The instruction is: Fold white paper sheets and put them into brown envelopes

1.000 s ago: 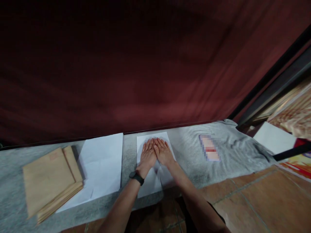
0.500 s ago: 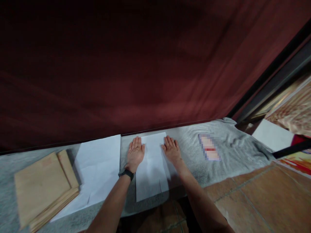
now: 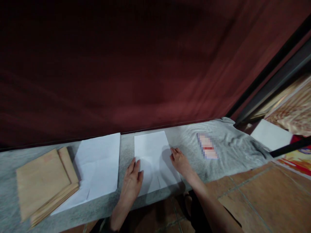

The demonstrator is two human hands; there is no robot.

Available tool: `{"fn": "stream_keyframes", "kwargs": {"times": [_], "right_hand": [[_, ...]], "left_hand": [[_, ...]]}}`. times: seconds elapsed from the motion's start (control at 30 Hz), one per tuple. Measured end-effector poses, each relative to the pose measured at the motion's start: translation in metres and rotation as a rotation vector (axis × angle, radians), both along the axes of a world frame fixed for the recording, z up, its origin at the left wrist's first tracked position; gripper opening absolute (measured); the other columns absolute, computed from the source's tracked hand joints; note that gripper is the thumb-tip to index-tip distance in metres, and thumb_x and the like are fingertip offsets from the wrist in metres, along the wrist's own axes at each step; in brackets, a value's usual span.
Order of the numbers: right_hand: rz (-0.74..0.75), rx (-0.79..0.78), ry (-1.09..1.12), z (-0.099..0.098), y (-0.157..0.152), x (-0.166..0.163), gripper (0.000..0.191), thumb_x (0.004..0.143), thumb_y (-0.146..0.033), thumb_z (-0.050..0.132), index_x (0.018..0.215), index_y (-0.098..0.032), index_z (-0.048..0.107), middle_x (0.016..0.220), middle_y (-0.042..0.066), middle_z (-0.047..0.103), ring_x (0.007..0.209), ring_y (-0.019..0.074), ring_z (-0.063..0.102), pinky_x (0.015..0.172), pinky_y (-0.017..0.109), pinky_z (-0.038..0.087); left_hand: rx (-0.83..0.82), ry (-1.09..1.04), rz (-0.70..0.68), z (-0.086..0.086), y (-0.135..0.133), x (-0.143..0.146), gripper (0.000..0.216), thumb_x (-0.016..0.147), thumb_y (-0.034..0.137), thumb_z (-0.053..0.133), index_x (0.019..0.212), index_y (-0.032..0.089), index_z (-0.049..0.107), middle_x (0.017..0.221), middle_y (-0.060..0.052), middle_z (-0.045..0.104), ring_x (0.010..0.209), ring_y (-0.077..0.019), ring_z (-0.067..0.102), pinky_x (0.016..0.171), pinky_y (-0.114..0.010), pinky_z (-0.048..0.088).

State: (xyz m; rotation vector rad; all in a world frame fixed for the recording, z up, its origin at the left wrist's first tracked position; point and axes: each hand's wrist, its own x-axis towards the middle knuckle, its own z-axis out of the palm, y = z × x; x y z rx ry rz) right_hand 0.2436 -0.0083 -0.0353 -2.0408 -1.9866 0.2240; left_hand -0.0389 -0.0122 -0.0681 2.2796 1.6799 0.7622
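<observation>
A white sheet of paper [image 3: 152, 152] lies flat on a grey cloth [image 3: 233, 152] in front of me. My left hand [image 3: 132, 179] rests on the sheet's lower left edge, fingers stretched out flat. At the sheet's right edge sits my right hand [image 3: 179, 161], its fingers slightly curled and touching the paper. Neither hand holds anything.
A larger white sheet [image 3: 97, 168] lies to the left, and a stack of brown envelopes [image 3: 41, 181] beyond it. A small blurred card [image 3: 207, 146] rests on the cloth at right. A dark red curtain [image 3: 145, 64] hangs behind. Tiled floor [image 3: 262, 200] lies at lower right.
Both hands slid apart from the middle of the sheet to its sides, then drew back down toward its near edge. The sheet now lies uncovered in its upper part.
</observation>
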Motion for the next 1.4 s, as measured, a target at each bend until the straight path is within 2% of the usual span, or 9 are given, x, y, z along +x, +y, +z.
{"fn": "stream_keyframes", "kwargs": {"times": [0.13, 0.23, 0.33, 0.5, 0.73, 0.9, 1.1, 1.27, 1.4], "right_hand": [[-0.012, -0.056, 0.049, 0.002, -0.011, 0.003, 0.034, 0.096, -0.018, 0.046, 0.125, -0.021, 0.065, 0.104, 0.008, 0.074, 0.093, 0.0201, 0.071, 0.083, 0.027, 0.051], [-0.013, -0.092, 0.092, 0.006, -0.014, 0.007, 0.036, 0.094, -0.014, 0.045, 0.122, -0.021, 0.067, 0.1, 0.007, 0.076, 0.095, 0.0202, 0.072, 0.085, 0.027, 0.052], [0.03, -0.137, 0.202, 0.009, -0.019, 0.013, 0.049, 0.09, -0.006, 0.042, 0.132, -0.019, 0.062, 0.107, 0.007, 0.077, 0.097, 0.0199, 0.073, 0.087, 0.028, 0.053], [0.269, -0.159, 0.387, 0.015, -0.035, 0.024, 0.065, 0.084, 0.0, 0.041, 0.141, -0.028, 0.057, 0.129, 0.001, 0.07, 0.111, 0.017, 0.069, 0.095, 0.029, 0.054], [0.333, -0.028, 0.162, 0.021, -0.042, 0.022, 0.059, 0.083, -0.001, 0.051, 0.134, -0.03, 0.065, 0.128, 0.004, 0.068, 0.115, 0.0221, 0.064, 0.101, 0.036, 0.05], [0.396, 0.07, 0.002, 0.021, -0.042, 0.017, 0.065, 0.079, 0.005, 0.046, 0.131, -0.029, 0.067, 0.154, 0.004, 0.048, 0.14, 0.0254, 0.044, 0.115, 0.046, 0.04], [0.471, -0.011, 0.145, 0.021, -0.044, 0.018, 0.07, 0.075, 0.006, 0.041, 0.13, -0.028, 0.068, 0.141, 0.001, 0.062, 0.131, 0.0177, 0.057, 0.115, 0.039, 0.043], [0.436, -0.118, 0.334, 0.029, -0.048, 0.022, 0.053, 0.082, -0.001, 0.045, 0.116, -0.029, 0.076, 0.13, 0.0, 0.07, 0.123, 0.0193, 0.064, 0.108, 0.037, 0.049], [0.371, -0.206, 0.525, 0.034, -0.049, 0.025, 0.03, 0.095, -0.031, 0.052, 0.108, -0.022, 0.079, 0.111, 0.005, 0.077, 0.105, 0.0248, 0.071, 0.094, 0.036, 0.054]], "left_hand": [[-0.027, 0.058, 0.04, 0.009, -0.016, 0.002, 0.049, 0.093, 0.03, 0.051, 0.14, 0.019, 0.056, 0.146, -0.013, 0.055, 0.133, -0.0309, 0.054, 0.111, -0.05, 0.046], [-0.08, 0.115, 0.033, 0.015, -0.016, -0.009, 0.052, 0.089, 0.014, 0.044, 0.139, 0.015, 0.058, 0.139, -0.014, 0.06, 0.128, -0.0277, 0.058, 0.111, -0.045, 0.047], [-0.121, 0.149, -0.107, 0.022, -0.013, -0.026, 0.069, 0.079, -0.003, 0.034, 0.139, 0.02, 0.06, 0.139, -0.009, 0.062, 0.126, -0.022, 0.06, 0.111, -0.041, 0.048], [-0.152, 0.178, -0.418, 0.04, -0.006, -0.048, 0.079, 0.074, -0.008, 0.036, 0.137, 0.032, 0.061, 0.148, 0.002, 0.055, 0.135, -0.0177, 0.053, 0.114, -0.04, 0.046], [-0.186, 0.153, -0.48, 0.053, 0.002, -0.06, 0.064, 0.083, 0.003, 0.051, 0.138, 0.034, 0.059, 0.147, 0.003, 0.056, 0.142, -0.0177, 0.045, 0.115, -0.04, 0.044], [-0.226, 0.134, -0.501, 0.055, 0.003, -0.062, 0.066, 0.081, 0.005, 0.06, 0.139, 0.036, 0.057, 0.152, 0.002, 0.05, 0.146, -0.0198, 0.039, 0.116, -0.043, 0.041], [-0.217, 0.153, -0.524, 0.059, 0.004, -0.06, 0.051, 0.087, 0.006, 0.052, 0.126, 0.035, 0.069, 0.143, 0.004, 0.06, 0.144, -0.0187, 0.043, 0.114, -0.042, 0.044], [-0.242, 0.03, -0.511, 0.067, -0.003, -0.057, 0.028, 0.096, 0.03, 0.052, 0.108, 0.031, 0.077, 0.12, -0.001, 0.075, 0.122, -0.0221, 0.063, 0.113, -0.044, 0.043], [-0.346, -0.201, -0.346, 0.074, -0.007, -0.051, 0.041, 0.096, 0.048, 0.048, 0.084, 0.022, 0.076, 0.089, -0.002, 0.077, 0.088, -0.0218, 0.07, 0.086, -0.033, 0.055]]}}
